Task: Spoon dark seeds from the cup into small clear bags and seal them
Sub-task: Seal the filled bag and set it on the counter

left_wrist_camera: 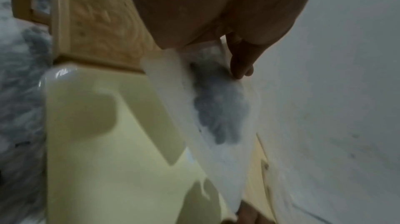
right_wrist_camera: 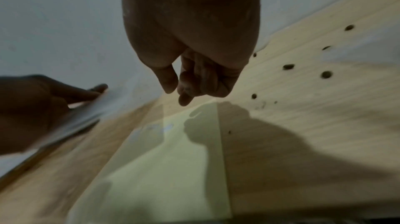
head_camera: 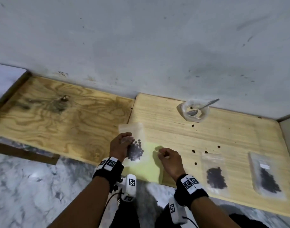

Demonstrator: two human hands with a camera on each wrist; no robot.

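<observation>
The left hand [head_camera: 120,146] gripped a small clear bag [head_camera: 135,142] of dark seeds [head_camera: 135,151], fingers curled round its left edge, above the pale yellow sheet [head_camera: 146,168]. The right hand [head_camera: 169,159] hovered just right of that sheet, fingers loosely curled, holding nothing. Beyond the sheet stood the cup [head_camera: 192,110] with the spoon [head_camera: 201,107] inside.

spoon [head_camera: 201,108] in cup [head_camera: 183,111], two filled bags [head_camera: 215,175] right of hands
</observation>
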